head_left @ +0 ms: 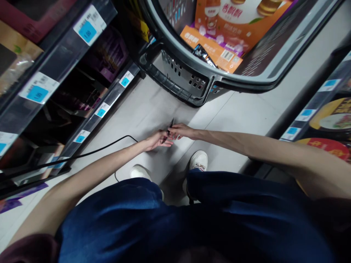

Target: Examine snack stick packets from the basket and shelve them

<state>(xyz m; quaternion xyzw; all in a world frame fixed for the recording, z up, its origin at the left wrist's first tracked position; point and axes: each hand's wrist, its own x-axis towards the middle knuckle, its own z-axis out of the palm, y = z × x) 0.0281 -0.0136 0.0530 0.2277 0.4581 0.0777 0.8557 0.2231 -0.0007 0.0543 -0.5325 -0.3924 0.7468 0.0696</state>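
Note:
Low over the floor, my two hands meet at a thin dark pointed object (172, 122), whose exact kind is too small to make out. My right hand (181, 130) pinches it between thumb and fingers. Its lower part lies across the fingers of my left hand (158, 140), with the thumb against it and the other fingers fairly straight. The pointed end sticks up past both hands, towards the basket. A black cable (104, 146) runs from the left side to near my left wrist.
A grey shopping basket (244, 81) with a black handle stands ahead, holding orange boxes (211, 47) and a black packet (204, 54). Shelves with price tags (37, 91) line the left; another shelf (307, 113) with round packs is at right. My white shoes (199, 160) stand below my hands.

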